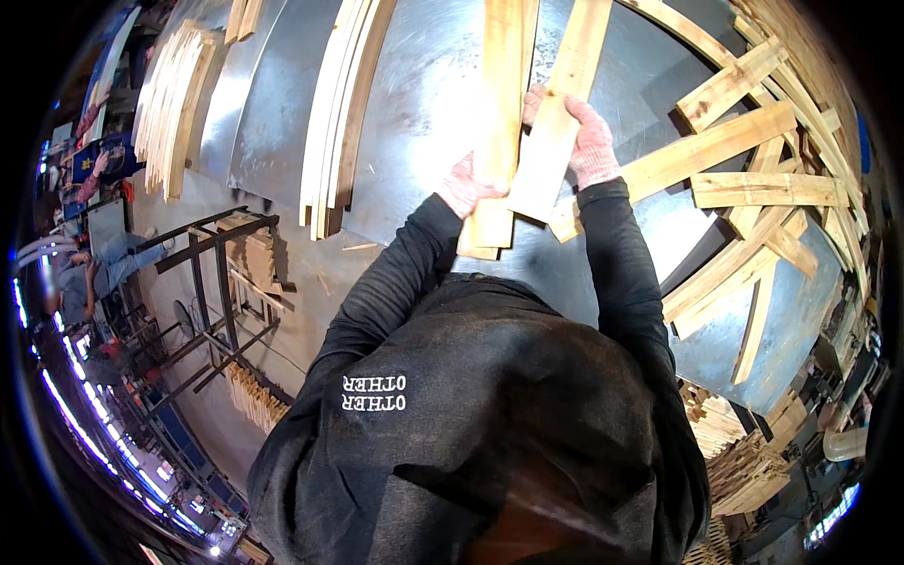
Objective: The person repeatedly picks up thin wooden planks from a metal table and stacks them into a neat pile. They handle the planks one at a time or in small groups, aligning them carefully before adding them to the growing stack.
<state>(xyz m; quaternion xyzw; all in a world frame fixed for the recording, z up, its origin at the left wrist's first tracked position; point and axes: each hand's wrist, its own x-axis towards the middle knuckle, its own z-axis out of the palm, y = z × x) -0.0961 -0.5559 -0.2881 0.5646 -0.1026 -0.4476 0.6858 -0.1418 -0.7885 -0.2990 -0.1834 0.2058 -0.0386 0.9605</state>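
Note:
Both my hands wear pinkish work gloves and stand over a grey metal tabletop (419,141). My left hand (461,185) is closed on the left edge of a long pale wooden board (497,113), near its close end, with the thumb over the top. Under that board, part of another board shows. My right hand (591,141) grips a second wooden board (565,85), which lies tilted to the right of the first. Its fingers pass beneath, and fingertips show at the board's left edge. The near ends of the two boards almost meet.
A row of upright-set boards (344,104) lies to the left, with a larger stack (174,104) farther left. Loose boards (716,151) lie crisscrossed at the right. A dark metal frame rack (221,292) stands on the floor at left. Another person (85,282) is at the far left.

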